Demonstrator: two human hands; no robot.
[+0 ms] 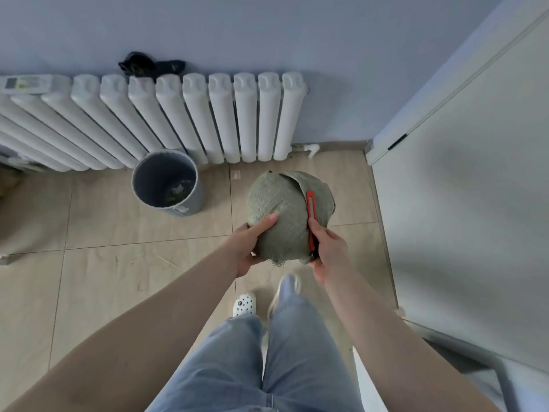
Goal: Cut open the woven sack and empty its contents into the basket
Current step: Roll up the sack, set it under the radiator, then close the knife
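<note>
A bulging grey-green woven sack (282,215) is held in the air in front of me, above the tiled floor. My left hand (252,245) grips its lower left side, thumb stretched up along the fabric. My right hand (328,251) grips a red utility knife (311,212) that lies flat along the sack's right side, its tip pointing away from me. A round grey basket (166,181) stands on the floor to the left of the sack, against the radiator, with some dark scraps at its bottom.
A white column radiator (178,120) runs along the far wall with a dark object (148,65) on top. A large white panel (463,218) stands close on the right. My legs and white shoes (245,303) are below the sack.
</note>
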